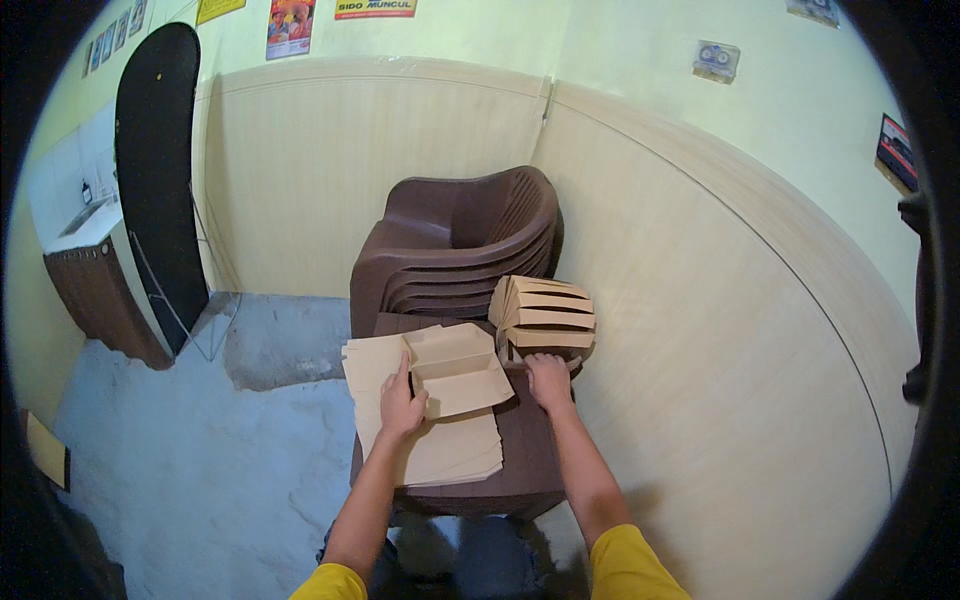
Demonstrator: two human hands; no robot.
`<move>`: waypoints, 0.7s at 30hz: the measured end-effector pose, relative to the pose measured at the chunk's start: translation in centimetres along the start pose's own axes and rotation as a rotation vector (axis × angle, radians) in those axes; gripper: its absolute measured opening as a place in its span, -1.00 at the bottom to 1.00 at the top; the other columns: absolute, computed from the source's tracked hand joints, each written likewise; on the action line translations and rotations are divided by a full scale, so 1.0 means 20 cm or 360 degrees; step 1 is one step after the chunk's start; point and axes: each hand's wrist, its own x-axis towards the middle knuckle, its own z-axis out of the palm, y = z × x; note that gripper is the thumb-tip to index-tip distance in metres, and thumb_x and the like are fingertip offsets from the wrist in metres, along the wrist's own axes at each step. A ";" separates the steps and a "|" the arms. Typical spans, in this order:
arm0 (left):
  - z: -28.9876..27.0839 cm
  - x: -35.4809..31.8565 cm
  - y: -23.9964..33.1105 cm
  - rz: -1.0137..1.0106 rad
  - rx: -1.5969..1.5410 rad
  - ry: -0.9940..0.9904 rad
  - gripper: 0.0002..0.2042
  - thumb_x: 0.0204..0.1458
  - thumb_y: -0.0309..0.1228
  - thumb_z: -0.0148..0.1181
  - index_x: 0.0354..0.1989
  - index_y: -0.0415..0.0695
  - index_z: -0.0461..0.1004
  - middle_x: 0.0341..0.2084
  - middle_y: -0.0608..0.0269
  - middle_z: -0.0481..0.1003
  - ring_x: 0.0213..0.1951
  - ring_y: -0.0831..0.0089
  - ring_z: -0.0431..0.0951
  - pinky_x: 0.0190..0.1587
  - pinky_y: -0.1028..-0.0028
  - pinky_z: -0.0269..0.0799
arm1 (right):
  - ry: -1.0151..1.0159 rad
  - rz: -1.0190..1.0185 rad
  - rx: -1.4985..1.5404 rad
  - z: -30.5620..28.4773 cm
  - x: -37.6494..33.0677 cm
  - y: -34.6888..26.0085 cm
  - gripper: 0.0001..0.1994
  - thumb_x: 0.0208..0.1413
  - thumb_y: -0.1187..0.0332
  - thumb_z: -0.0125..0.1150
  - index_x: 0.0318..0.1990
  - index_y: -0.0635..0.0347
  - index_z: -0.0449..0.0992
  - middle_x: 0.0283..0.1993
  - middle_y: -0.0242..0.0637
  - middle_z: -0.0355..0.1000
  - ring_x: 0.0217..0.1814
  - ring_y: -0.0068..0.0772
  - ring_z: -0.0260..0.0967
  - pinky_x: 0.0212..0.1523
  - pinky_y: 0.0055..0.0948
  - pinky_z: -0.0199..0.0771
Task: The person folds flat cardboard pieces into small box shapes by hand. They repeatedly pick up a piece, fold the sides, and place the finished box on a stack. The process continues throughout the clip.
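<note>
Left grip (402, 408): mine, set on the left side of the part-folded carton (465, 400); index finger extended away from me along the cardboard, remaining fingers bent; whether they clamp an edge, I cannot tell
Right grip (548, 380): mine, placed to the right of the part-folded carton and just in front of the formed cartons (555, 339); fingers bent, tips not clearly visible; I cannot tell whether they are together or clamped on anything
Work position: part-folded carton lies on top of the flat blanks (450, 460), open side up, with panels raised along its fold lines
Blank supply: flat brown cardboard sheets, stacked with edges slightly out of line, on the left part of the bench (530, 455)
Formed units: brown cartons in a compact group at the far right of the bench, near the wall panelling (730, 330)
Bench surface: dark brown, directly before me
Behind bench: stacked brown armchairs (400, 265)
Sleeves (630, 565): yellow, on both my arms
Floor (190, 480): pale blue-grey, visible to the left
</note>
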 end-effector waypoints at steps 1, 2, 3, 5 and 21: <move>0.00 -0.02 0.01 -0.0005 0.0011 -0.0021 -0.05 0.13 -0.25 0.32 0.68 -0.20 -0.02 0.16 -0.34 0.56 0.22 -0.15 0.55 0.34 0.06 0.36 | -0.0047 0.0031 -0.0027 0.01 0.01 0.00 -0.73 0.14 0.40 0.37 0.01 0.08 0.64 0.04 -0.19 0.61 0.18 -0.02 0.53 0.21 0.06 0.46; -0.01 -0.04 0.02 0.0033 0.0022 0.0006 -0.02 0.10 -0.21 0.35 0.67 -0.22 -0.01 0.14 -0.34 0.56 0.21 -0.15 0.55 0.34 0.06 0.35 | 0.0082 -0.0047 0.0001 0.02 0.00 0.00 -0.78 0.16 0.41 0.35 -0.03 0.09 0.63 -0.01 -0.21 0.60 0.13 -0.02 0.53 0.14 0.05 0.47; -0.01 -0.06 0.03 0.0039 -0.0119 0.0022 -0.03 0.10 -0.22 0.34 0.67 -0.22 0.00 0.12 -0.34 0.57 0.19 -0.16 0.56 0.33 0.07 0.37 | 0.0246 -0.0116 0.0017 0.01 -0.01 0.01 -0.82 0.17 0.41 0.33 -0.08 0.10 0.62 -0.06 -0.23 0.60 0.08 -0.01 0.54 0.07 0.04 0.47; -0.02 -0.08 0.05 0.0115 -0.0384 0.0145 -0.04 0.10 -0.22 0.34 0.66 -0.22 0.02 0.07 -0.33 0.59 0.15 -0.18 0.59 0.30 0.08 0.41 | 0.0345 -0.0118 0.0051 -0.01 -0.05 -0.02 -0.85 0.19 0.43 0.29 -0.10 0.08 0.62 -0.09 -0.26 0.60 0.03 -0.03 0.56 0.01 0.02 0.49; -0.08 -0.08 0.10 0.0265 -0.0668 0.0076 -0.47 0.09 -0.30 0.31 0.30 -0.05 0.59 -0.09 0.01 0.69 -0.10 0.02 0.74 0.02 0.16 0.62 | 0.0414 -0.0551 0.0176 -0.44 -0.25 -0.44 -0.69 -0.05 0.50 0.29 -0.08 0.05 0.65 -0.27 -0.25 0.51 -0.17 -0.05 0.44 -0.10 -0.06 0.37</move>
